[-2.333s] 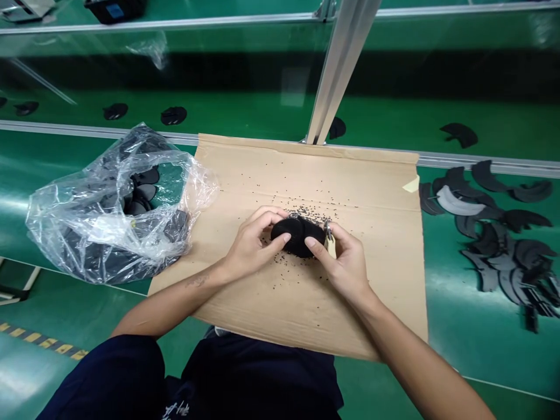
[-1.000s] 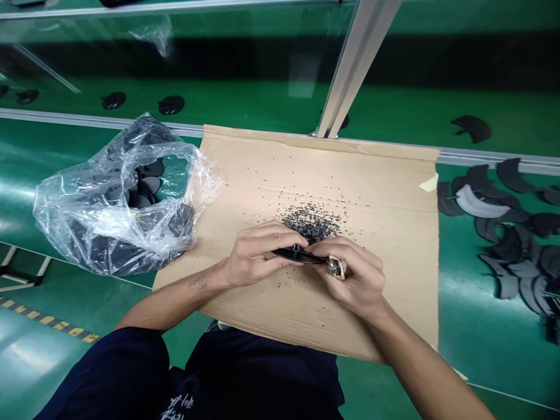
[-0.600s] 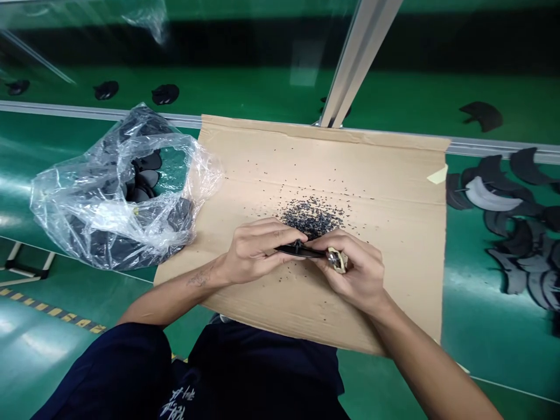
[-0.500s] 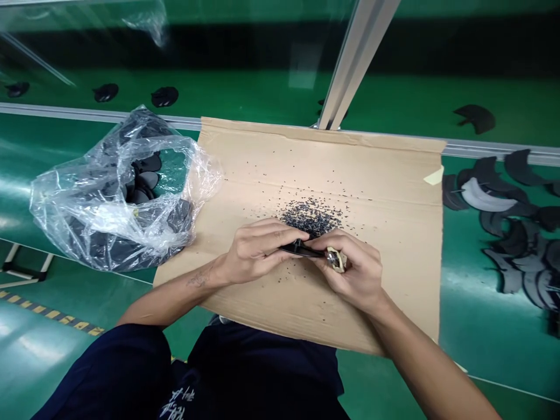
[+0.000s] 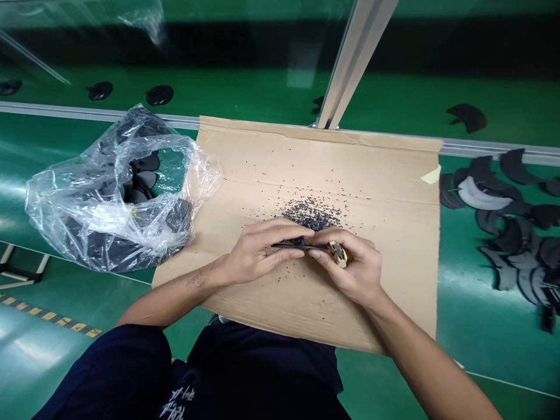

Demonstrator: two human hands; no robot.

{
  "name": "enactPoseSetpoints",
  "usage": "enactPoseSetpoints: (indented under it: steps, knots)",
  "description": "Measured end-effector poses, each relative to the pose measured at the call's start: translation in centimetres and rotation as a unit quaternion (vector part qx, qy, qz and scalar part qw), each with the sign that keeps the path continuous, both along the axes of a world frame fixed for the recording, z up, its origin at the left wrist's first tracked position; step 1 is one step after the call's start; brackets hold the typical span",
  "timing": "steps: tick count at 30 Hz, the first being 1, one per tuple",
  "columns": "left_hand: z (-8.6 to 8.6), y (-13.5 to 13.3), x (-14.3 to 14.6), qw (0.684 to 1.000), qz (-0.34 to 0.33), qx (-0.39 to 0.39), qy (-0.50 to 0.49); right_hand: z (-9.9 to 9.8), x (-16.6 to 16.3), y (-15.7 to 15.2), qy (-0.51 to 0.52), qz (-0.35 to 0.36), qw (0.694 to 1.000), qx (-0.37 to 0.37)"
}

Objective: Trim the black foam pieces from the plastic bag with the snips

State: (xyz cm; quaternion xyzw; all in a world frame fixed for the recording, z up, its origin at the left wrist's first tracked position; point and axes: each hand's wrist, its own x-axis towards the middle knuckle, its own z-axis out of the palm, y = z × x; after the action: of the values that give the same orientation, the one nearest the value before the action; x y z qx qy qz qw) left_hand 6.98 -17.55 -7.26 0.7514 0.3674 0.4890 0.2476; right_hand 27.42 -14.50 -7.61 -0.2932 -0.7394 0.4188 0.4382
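Observation:
Between my hands, over the cardboard sheet (image 5: 389, 291), is a thin black plastic part (image 5: 286, 244), now almost edge-on. My left hand (image 5: 251, 254) pinches it between the thumb below and the fingers above. My right hand (image 5: 361, 265) is closed at the part's right end, thumb and forefinger against it. A small tool (image 5: 338, 254) with a metal end and pale yellowish wrapping pokes out of the right fist; its working end is hidden by the fingers. Just beyond my fingertips lies a pile of tiny black bits (image 5: 310, 213), scattered outward over the cardboard.
On the left stands a clear plastic bag (image 5: 61, 216) with black parts (image 5: 142, 181) inside. Several curved black pieces (image 5: 507, 233) and a light grey one (image 5: 483, 195) lie at the right on the green table. A metal post (image 5: 359, 64) rises behind the cardboard.
The black part has tilted from showing its face to nearly edge-on, and the tool's end has turned slightly. My left thumb has shifted rightward along the part.

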Motion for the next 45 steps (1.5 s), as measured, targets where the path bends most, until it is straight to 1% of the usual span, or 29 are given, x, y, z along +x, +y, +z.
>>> enactPoseSetpoints:
  steps: [2,5,7,9,10,12,14,17,20,22,24,26,28,29,30,32,34,36,38,41,45]
  knots:
    - [0.2,0.0,-0.3,1.000,0.010,-0.013,0.004,0.1,0.2,0.3,-0.020,0.007,1.000,0.004]
    - [0.3,-0.1,-0.8,0.999,0.026,-0.015,0.019,0.2,0.4,0.6,-0.047,0.004,0.998,0.031]
    - [0.2,-0.1,-0.9,0.999,0.025,-0.017,0.029,0.1,0.5,0.6,-0.044,0.001,0.998,0.045]
    - [0.3,-0.1,-0.9,0.999,0.009,-0.037,0.023,0.0,0.5,0.5,-0.034,0.010,0.998,0.056]
    - [0.4,-0.1,-0.9,0.998,-0.008,-0.060,0.009,-0.1,0.4,0.4,-0.030,0.014,0.997,0.063]
    - [0.6,0.0,-1.1,0.988,-0.056,-0.136,-0.039,-0.1,0.4,0.3,-0.023,0.021,0.997,0.076]
    - [1.0,0.2,-1.4,0.964,-0.098,-0.233,-0.087,-0.1,0.4,0.3,-0.018,0.024,0.996,0.085]
    - [1.2,0.5,-1.6,0.919,-0.129,-0.352,-0.123,-0.1,0.4,0.3,-0.025,0.051,0.993,0.103]
    - [0.9,0.5,-1.6,0.881,-0.150,-0.425,-0.143,-0.2,0.4,0.1,-0.036,0.074,0.989,0.123]
    - [0.6,0.5,-1.4,0.873,-0.141,-0.443,-0.145,-0.4,0.4,0.0,-0.042,0.071,0.989,0.122]
    - [0.3,0.4,-1.2,0.885,-0.108,-0.432,-0.140,-0.6,0.3,0.1,-0.048,0.050,0.991,0.111]
    - [0.2,0.5,-1.0,0.902,-0.086,-0.400,-0.137,-0.7,0.2,0.2,-0.046,0.013,0.994,0.100]
    - [0.1,0.4,-0.9,0.920,-0.093,-0.356,-0.135,-0.6,0.1,0.4,-0.043,-0.021,0.994,0.098]
    - [0.1,0.4,-0.8,0.931,-0.095,-0.328,-0.126,-0.6,0.2,0.5,-0.045,-0.025,0.994,0.100]
    - [0.1,0.3,-0.8,0.945,-0.088,-0.297,-0.109,-0.5,0.3,0.6,-0.049,-0.017,0.994,0.101]
    - [0.0,0.2,-0.7,0.970,-0.051,-0.230,-0.056,-0.3,0.6,1.0,-0.065,0.015,0.993,0.096]
    - [0.0,0.0,-0.7,0.985,-0.013,-0.170,-0.009,-0.1,1.1,1.3,-0.090,0.031,0.990,0.100]
    - [-0.1,-0.1,-0.7,0.991,-0.003,-0.130,0.013,0.0,1.6,1.7,-0.129,0.017,0.983,0.128]
    - [-0.1,-0.1,-0.8,0.994,-0.006,-0.106,0.019,0.0,1.9,1.9,-0.179,0.001,0.969,0.171]
    - [-0.2,-0.1,-0.9,0.995,-0.023,-0.092,0.025,-0.3,2.1,2.0,-0.231,-0.001,0.948,0.219]
    - [-0.3,-0.1,-0.9,0.995,-0.039,-0.087,0.032,-0.6,1.9,1.8,-0.267,-0.007,0.931,0.248]
